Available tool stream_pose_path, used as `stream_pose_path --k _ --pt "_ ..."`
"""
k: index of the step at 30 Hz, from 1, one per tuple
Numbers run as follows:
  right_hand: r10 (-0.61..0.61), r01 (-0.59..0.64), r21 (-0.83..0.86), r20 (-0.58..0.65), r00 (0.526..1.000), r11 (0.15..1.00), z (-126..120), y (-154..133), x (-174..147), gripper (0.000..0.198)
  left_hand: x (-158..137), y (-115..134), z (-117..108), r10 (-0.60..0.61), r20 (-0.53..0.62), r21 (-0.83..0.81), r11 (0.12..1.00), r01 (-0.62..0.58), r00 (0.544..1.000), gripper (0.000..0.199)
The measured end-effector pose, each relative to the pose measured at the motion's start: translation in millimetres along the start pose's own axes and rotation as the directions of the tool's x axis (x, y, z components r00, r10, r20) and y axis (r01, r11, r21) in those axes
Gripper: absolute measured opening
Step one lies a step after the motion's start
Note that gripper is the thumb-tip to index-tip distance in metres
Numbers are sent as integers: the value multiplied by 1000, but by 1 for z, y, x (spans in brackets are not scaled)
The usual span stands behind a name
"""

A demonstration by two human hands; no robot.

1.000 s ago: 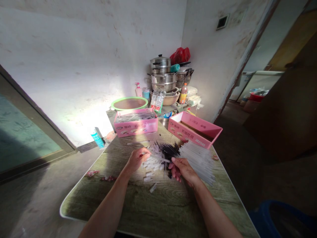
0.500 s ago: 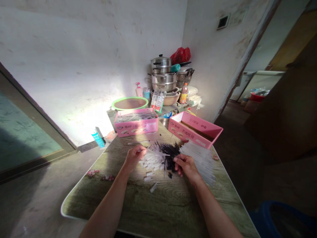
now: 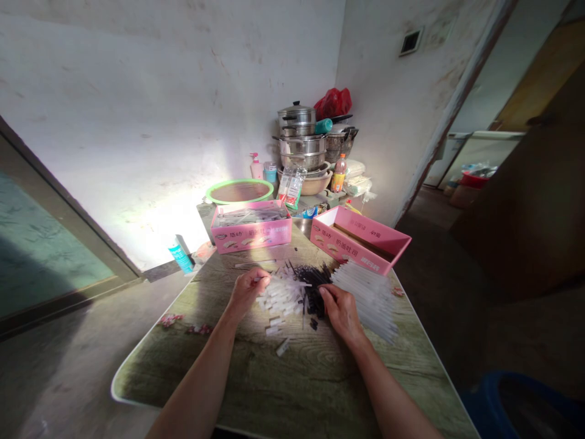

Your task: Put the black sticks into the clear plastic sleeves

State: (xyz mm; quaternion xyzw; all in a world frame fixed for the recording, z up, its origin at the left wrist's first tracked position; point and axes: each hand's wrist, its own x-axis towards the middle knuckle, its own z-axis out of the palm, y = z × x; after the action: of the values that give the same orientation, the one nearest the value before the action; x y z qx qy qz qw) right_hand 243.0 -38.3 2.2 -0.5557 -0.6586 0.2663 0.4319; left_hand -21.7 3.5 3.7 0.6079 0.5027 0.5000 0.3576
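1. Pieces, short and black (image 3: 314, 299), heaped on the surface (image 3: 292, 390) between both hands. White pieces (image 3: 280, 299) heaped against them on the left, a few strays toward the near edge.
2. Clear tubes (image 3: 365, 299) fanned out, just right of the black heap.
3. Right hand (image 3: 340, 311): fingertips at the right edge of the black heap, thumb and forefinger drawn in. I cannot tell whether its grip is clamped on a piece.
4. Left hand (image 3: 247, 292): fingers curled, thumb near them, just beside the white heap. Too small for me to tell whether this grip is together or on something.
5. Farther off I note two pink boxes: left box (image 3: 253, 238) full of thin, long items; right box (image 3: 350, 248) set at an angle, brown inside.
6. Behind: green-rimmed round tray (image 3: 208, 193), stacked steel pots (image 3: 301, 146), orange-labelled bottle (image 3: 339, 178).
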Motion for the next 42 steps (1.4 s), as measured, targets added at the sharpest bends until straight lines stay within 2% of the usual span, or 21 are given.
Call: stream_pose_path --k 3,7,9,11,14,16,17,20,23,26,28,29,31,33,37,39,42 --pt "-10 7 84 33 999 996 0 -3 -2 37 -2 5 4 0 34 15 1000 -1 999 12" --pt "-29 20 95 93 995 995 1 -5 -2 28 -3 8 6 1 63 17 1000 -2 998 11" --pt "-9 1 108 82 997 994 -3 -6 0 25 -1 5 2 -7 54 -12 1000 8 998 13" --pt "36 -39 152 26 999 988 -11 -6 3 22 1 1 -4 -14 -23 -71 997 13 1000 17" --pt "97 -71 215 -114 989 974 -24 -2 6 23 6 -6 -16 -42 -231 -193 981 -3 972 26" --pt "103 -66 172 -222 970 983 -28 2 7 23 7 -8 -20 -67 -323 -238 971 -13 944 29" --pt "93 -64 115 -264 960 991 -29 5 8 22 7 -8 -20 -71 -333 -244 970 -13 940 29" --pt "55 -95 -126 -289 956 987 -24 8 6 17 5 -3 -14 -56 -273 -220 975 -6 960 25" --pt "30 -82 -219 -233 972 972 -17 4 3 24 0 5 -3 -6 -156 -158 987 -19 988 17" --pt "8 -12 -36 -108 994 999 -9 -5 -1 35 -5 14 7 13 -25 -77 997 -14 1000 13" --pt "59 -67 145 54 997 987 -3 -9 -3 43 -9 18 13 11 53 -36 999 -10 999 14" --pt "99 -132 223 150 984 966 0 -11 -4 45 -10 19 15 12 89 -25 1000 -10 996 14" --pt "166 -284 341 336 927 896 3 -13 -5 46 -11 21 18 11 160 -25 1000 -8 987 16" --pt "205 -416 426 458 865 804 4 -14 -5 44 -11 21 19 10 205 -41 999 -2 979 19" --pt "230 -542 530 543 808 652 -2 -14 -6 44 -10 20 15 48 181 -40 998 -41 982 22" --pt "210 -579 535 597 774 615 -4 -14 -6 45 -9 19 13 76 166 -17 997 -74 983 19" --pt "136 -601 521 677 723 606 -6 -12 -6 44 -9 18 13 109 182 13 994 -113 977 18"
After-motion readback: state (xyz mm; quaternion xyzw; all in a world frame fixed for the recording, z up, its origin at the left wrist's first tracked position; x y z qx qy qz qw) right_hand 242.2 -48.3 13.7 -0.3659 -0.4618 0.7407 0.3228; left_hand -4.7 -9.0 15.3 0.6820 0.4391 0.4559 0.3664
